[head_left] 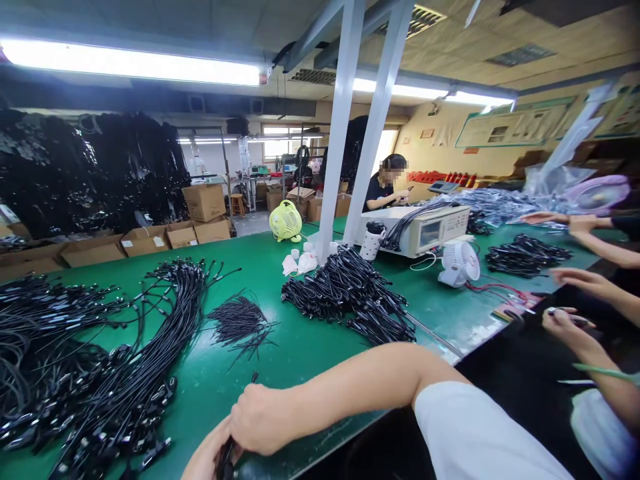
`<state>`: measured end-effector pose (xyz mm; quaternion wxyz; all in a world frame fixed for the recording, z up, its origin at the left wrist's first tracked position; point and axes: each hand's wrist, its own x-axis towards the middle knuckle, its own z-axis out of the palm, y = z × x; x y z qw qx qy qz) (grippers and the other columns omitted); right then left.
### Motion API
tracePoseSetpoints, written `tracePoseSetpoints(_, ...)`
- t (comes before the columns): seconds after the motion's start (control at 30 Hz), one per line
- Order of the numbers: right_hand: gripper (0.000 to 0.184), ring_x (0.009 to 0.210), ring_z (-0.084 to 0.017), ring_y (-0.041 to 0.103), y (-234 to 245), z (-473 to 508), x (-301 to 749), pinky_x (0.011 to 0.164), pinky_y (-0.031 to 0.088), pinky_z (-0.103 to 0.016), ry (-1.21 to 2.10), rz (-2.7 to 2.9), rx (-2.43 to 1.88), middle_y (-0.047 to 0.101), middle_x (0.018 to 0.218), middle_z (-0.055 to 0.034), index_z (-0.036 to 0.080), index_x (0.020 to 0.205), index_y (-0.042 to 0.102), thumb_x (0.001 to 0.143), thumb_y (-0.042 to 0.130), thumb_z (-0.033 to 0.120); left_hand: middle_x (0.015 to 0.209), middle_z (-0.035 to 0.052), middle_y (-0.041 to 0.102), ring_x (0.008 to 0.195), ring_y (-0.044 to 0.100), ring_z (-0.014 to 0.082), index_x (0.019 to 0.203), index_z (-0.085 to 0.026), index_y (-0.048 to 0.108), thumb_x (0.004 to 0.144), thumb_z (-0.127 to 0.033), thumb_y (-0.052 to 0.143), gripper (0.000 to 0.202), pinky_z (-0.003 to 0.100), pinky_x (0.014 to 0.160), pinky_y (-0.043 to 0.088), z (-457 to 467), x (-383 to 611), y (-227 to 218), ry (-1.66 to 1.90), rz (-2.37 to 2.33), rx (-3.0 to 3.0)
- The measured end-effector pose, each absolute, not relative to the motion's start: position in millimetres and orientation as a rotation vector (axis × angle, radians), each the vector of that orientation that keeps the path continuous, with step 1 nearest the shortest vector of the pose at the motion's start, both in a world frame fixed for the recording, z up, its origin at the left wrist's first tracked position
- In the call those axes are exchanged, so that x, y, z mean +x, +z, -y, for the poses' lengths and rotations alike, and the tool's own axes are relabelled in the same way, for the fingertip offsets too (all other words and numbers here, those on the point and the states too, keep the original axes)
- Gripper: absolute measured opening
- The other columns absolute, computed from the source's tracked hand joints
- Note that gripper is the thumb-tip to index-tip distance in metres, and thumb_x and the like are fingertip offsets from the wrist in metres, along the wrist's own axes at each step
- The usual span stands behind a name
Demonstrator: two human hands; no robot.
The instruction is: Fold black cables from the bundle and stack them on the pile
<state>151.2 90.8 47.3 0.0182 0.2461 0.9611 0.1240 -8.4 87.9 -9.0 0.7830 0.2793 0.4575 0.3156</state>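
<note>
At the table's front edge, my right hand (261,418) is closed on a black cable (226,460), its fingers wrapped and partly hidden. My left hand (206,455) lies close against it at the bottom of the picture, curled round the same cable. A short black end (255,377) sticks up above my right knuckles. Beyond my hands, a pile of thin black ties (240,320) rests on the green table (200,373). Long black cables with connectors (170,320) spread to the left, and bundled black cables (345,287) lie on the right.
Behind the bundles stand a white post (341,133), a spotted cup (371,241), a testing device (425,230) and a white fan (459,264). A green fan (285,221) sits at the far edge. Co-workers' hands (570,327) are on the right; another person (385,183) sits opposite.
</note>
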Motion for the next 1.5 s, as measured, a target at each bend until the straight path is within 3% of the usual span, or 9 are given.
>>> tracePoseSetpoints(0.13,0.020,0.062,-0.017,0.057,32,-85,147,0.049,0.033,-0.029,0.223,-2.976,1.367,0.066,0.077,-0.0065,0.014,0.082,0.062,0.086,0.050,0.028,0.089,0.0113,0.074,0.097,0.070,0.0288,0.091,-0.013,0.070,0.077,-0.023,0.065,0.018,0.043,0.090,0.053,-94,-5,-12,0.758,-1.007,0.433)
tracePoseSetpoints(0.4,0.023,0.072,-0.008,0.058,6,-81,153,0.063,0.035,-0.019,-0.827,-2.822,2.131,0.067,0.078,0.0022,0.017,0.073,0.060,0.091,0.045,0.015,0.094,0.0094,0.072,0.106,0.062,0.0325,0.097,-0.021,0.076,0.055,-0.032,0.083,0.045,0.045,0.109,0.036,-105,-17,-14,1.006,-0.778,0.929)
tracePoseSetpoints(0.53,0.016,0.071,-0.011,0.053,14,-86,167,0.062,0.031,-0.024,-0.452,-2.812,2.195,0.065,0.078,0.0006,0.017,0.075,0.059,0.089,0.051,0.019,0.074,0.0090,0.073,0.091,0.064,0.0303,0.087,-0.025,0.079,0.070,-0.039,0.072,0.024,0.045,0.116,0.023,-98,-16,-9,0.786,-0.722,1.537)
tracePoseSetpoints(0.77,0.007,0.067,-0.016,0.045,11,-67,154,0.059,0.027,-0.031,0.326,-3.189,1.578,0.057,0.073,-0.0027,0.018,0.077,0.054,0.082,0.053,0.021,0.068,0.0057,0.069,0.087,0.062,0.0320,0.065,-0.025,0.072,0.061,-0.033,0.071,0.008,0.042,0.090,0.048,-82,-9,-12,0.742,-0.944,1.213)
tracePoseSetpoints(0.93,0.008,0.067,-0.014,0.049,9,-52,145,0.059,0.029,-0.028,0.000,-3.277,1.420,0.063,0.078,-0.0017,0.017,0.078,0.057,0.084,0.052,0.021,0.086,0.0099,0.072,0.093,0.063,0.0292,0.078,-0.020,0.074,0.069,-0.057,0.064,0.040,0.041,0.091,0.048,-81,-22,1,0.808,-0.995,0.894)
tracePoseSetpoints(1.07,0.018,0.065,-0.010,0.053,8,-63,151,0.055,0.029,-0.023,-0.552,-3.036,1.552,0.065,0.074,0.0020,0.018,0.072,0.061,0.089,0.053,0.021,0.094,0.0122,0.071,0.087,0.061,0.0247,0.068,-0.017,0.074,0.078,-0.072,0.049,0.061,0.033,0.085,0.047,-71,-22,21,0.821,-0.936,1.183)
tracePoseSetpoints(1.2,0.020,0.070,-0.011,0.055,19,-80,164,0.063,0.032,-0.022,-0.563,-2.888,1.881,0.066,0.077,0.0007,0.017,0.077,0.064,0.092,0.051,0.021,0.084,0.0126,0.070,0.080,0.061,0.0241,0.065,-0.018,0.076,0.078,-0.070,0.052,0.058,0.033,0.082,0.045,-57,-8,25,0.692,-0.859,1.527)
tracePoseSetpoints(1.37,0.020,0.077,-0.015,0.055,39,-67,160,0.070,0.038,-0.026,-0.311,-3.018,1.835,0.065,0.080,-0.0043,0.016,0.082,0.063,0.093,0.047,0.020,0.080,0.0091,0.071,0.074,0.063,0.0203,0.084,-0.018,0.074,0.078,-0.078,0.041,0.069,0.032,0.076,0.047,-54,1,20,0.711,-0.957,1.060)
tracePoseSetpoints(1.5,0.026,0.090,-0.016,0.060,36,-62,158,0.081,0.043,-0.027,-0.604,-3.169,1.495,0.069,0.096,-0.0064,0.018,0.092,0.066,0.096,0.041,0.023,0.092,0.0100,0.072,0.090,0.064,0.0234,0.091,-0.011,0.071,0.068,-0.060,0.073,0.054,0.036,0.089,0.046,-64,-8,18,0.852,-0.926,0.843)
